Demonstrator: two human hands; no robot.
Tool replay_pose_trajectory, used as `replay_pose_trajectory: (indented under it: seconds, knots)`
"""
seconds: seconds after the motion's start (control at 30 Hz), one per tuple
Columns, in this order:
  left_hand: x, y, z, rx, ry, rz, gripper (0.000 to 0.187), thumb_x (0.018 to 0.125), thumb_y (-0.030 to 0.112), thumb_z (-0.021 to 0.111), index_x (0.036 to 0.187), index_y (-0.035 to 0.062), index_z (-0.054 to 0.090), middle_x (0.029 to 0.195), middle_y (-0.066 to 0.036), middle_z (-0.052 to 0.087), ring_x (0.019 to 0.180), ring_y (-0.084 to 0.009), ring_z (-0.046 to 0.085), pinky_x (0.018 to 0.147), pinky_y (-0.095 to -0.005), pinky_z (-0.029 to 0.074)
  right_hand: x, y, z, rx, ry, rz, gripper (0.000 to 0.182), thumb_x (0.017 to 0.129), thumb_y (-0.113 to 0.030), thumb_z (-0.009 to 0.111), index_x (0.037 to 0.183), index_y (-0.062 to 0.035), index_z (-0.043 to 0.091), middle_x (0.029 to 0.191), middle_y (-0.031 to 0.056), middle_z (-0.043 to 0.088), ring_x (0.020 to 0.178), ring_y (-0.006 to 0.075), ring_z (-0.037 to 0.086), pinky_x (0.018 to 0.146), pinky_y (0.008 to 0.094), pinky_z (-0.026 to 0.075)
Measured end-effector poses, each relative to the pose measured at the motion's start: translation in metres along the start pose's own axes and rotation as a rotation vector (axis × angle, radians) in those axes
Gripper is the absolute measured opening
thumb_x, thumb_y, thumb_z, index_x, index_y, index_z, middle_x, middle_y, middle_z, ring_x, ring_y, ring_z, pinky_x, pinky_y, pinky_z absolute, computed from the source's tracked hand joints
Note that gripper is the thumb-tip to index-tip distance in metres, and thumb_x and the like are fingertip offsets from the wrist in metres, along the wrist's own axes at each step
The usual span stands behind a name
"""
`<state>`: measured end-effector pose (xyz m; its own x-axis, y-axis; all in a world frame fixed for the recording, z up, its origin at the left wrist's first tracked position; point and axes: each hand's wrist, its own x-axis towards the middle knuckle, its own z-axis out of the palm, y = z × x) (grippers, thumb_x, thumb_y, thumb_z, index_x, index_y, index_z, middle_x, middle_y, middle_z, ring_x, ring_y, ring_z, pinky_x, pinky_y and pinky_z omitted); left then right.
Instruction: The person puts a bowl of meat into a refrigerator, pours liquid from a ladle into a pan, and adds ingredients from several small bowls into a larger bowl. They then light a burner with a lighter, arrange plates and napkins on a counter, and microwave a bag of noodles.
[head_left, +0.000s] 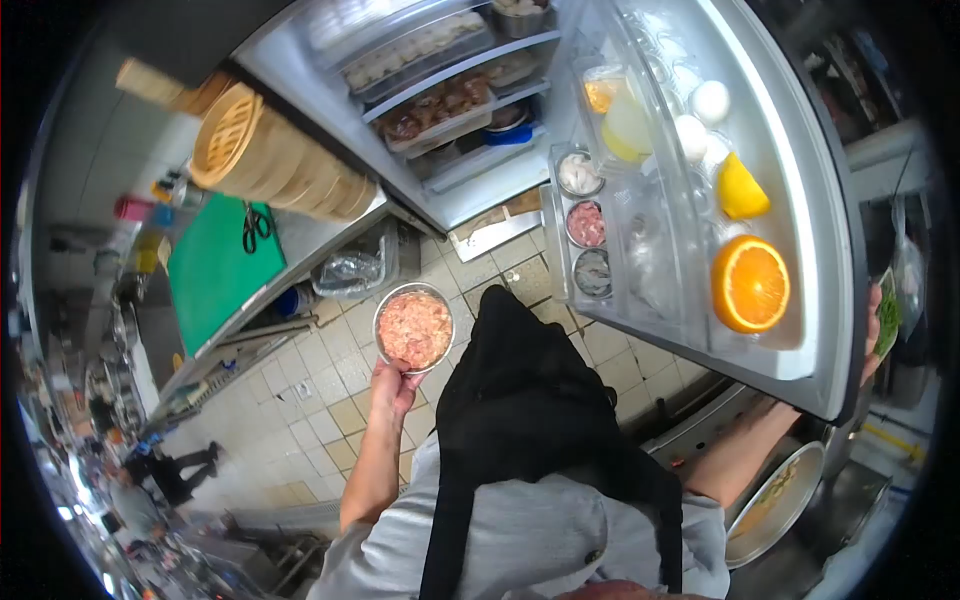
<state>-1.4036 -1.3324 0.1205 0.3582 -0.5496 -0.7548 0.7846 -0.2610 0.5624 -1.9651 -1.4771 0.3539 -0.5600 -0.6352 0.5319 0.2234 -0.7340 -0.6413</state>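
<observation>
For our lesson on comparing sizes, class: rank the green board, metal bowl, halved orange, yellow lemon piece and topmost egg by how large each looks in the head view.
1. Green board
2. Metal bowl and halved orange: too alike to rank
3. Yellow lemon piece
4. Topmost egg

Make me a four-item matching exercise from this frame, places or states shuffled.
1. Orange
2. Scissors
3. Minced meat
4. Bamboo steamers

A. Lying on the green board
B. Stacked in tiers
C. Cut face showing, at the fridge door
D. In a round bowl in the left hand

Pairs: 1-C, 2-A, 3-D, 4-B
</observation>
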Motion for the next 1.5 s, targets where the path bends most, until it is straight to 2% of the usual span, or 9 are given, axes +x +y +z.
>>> replay_pose_trajectory:
  seconds: [0.07,0.57,0.63,0.87,0.97,1.2,1.33,1.43,1.5]
  knots:
    - [0.024,0.0,0.029,0.063,-0.008,-0.045,0.06,0.08,-0.017,0.036,0.134,0.0085,0.044,0.132,-0.019,0.055,0.114,-0.0405,0.062,0.088,-0.0559,0.059,-0.002,-0.008,-0.062,-0.281,0.617,0.144,0.06,0.103,-0.045,0.034,0.145,-0.0022,0.042,0.155,0.0147,0.035,0.141,0.0321,0.035,0.119,0.0482,0.026]
    - [0.373,-0.004,0.286,0.296,-0.301,-0.344,0.047,0.081,-0.014,0.036,0.125,0.0,0.046,0.128,-0.018,0.055,0.112,-0.04,0.061,0.087,-0.0543,0.06,-0.044,0.085,-0.033,-0.838,0.748,0.333,0.046,0.101,-0.032,0.044,0.135,-0.0004,0.049,0.139,0.0145,0.051,0.128,0.0277,0.049,0.111,0.0443,0.036]
    - [0.401,-0.006,0.322,0.201,-0.311,-0.287,0.051,0.082,-0.014,0.038,0.133,-0.0114,0.035,0.135,-0.03,0.043,0.123,-0.0513,0.049,0.098,-0.0565,0.054,-0.047,0.089,-0.037,-0.862,0.741,0.362,0.046,0.101,-0.031,0.045,0.134,-0.0003,0.049,0.138,0.0145,0.052,0.127,0.0276,0.05,0.11,0.044,0.037]
    - [0.473,-0.007,0.394,0.004,-0.205,-0.289,0.05,0.083,-0.015,0.038,0.133,-0.0093,0.036,0.139,-0.031,0.035,0.127,-0.0578,0.039,0.098,-0.0625,0.051,-0.043,0.094,-0.109,-0.85,0.705,0.433,0.042,0.1,-0.03,0.046,0.13,0.0,0.052,0.134,0.0146,0.054,0.123,0.0271,0.052,0.107,0.0427,0.038]
    - [0.49,-0.01,0.41,0.019,-0.248,-0.18,0.047,0.089,-0.01,0.039,0.134,0.001,0.043,0.133,-0.02,0.051,0.118,-0.0407,0.056,0.098,-0.0606,0.052,-0.048,0.095,-0.124,-0.843,0.699,0.457,0.041,0.1,-0.029,0.046,0.128,0.0001,0.053,0.132,0.0147,0.055,0.121,0.0269,0.053,0.106,0.0421,0.039]
    - [0.556,-0.03,0.445,-0.036,-0.243,0.014,0.028,0.094,-0.002,0.048,0.121,0.0046,0.054,0.116,-0.015,0.063,0.104,-0.0306,0.065,0.082,-0.0445,0.064,-0.078,0.09,-0.146,-0.861,0.683,0.499,0.038,0.099,-0.028,0.048,0.124,0.0005,0.056,0.128,0.0148,0.057,0.118,0.0264,0.054,0.103,0.0408,0.041]
    - [0.602,-0.035,0.416,0.334,-0.177,0.103,0.022,0.094,0.004,0.058,0.115,0.0075,0.056,0.105,-0.011,0.065,0.092,-0.0231,0.066,0.068,-0.0344,0.064,-0.1,0.087,-0.145,-0.859,0.662,0.555,0.037,0.099,-0.027,0.048,0.122,0.0006,0.057,0.126,0.0149,0.059,0.116,0.0261,0.056,0.102,0.0401,0.042]
    - [0.577,-0.035,0.389,0.432,-0.225,0.232,0.026,0.094,0.008,0.062,0.119,0.0109,0.057,0.104,-0.007,0.061,0.082,-0.0167,0.062,0.063,-0.0318,0.059,-0.11,0.124,-0.094,-0.801,0.654,0.583,0.036,0.098,-0.026,0.049,0.12,0.0008,0.059,0.124,0.0149,0.06,0.114,0.0258,0.056,0.1,0.0395,0.043]
    - [0.511,-0.031,0.364,0.552,-0.159,0.179,0.056,0.093,0.005,0.062,0.143,0.0081,0.037,0.125,-0.013,0.054,0.091,-0.0214,0.062,0.065,-0.0349,0.061,-0.11,0.155,-0.05,-0.761,0.644,0.587,0.035,0.098,-0.026,0.049,0.119,0.0009,0.059,0.123,0.015,0.06,0.113,0.0257,0.057,0.1,0.0392,0.044]
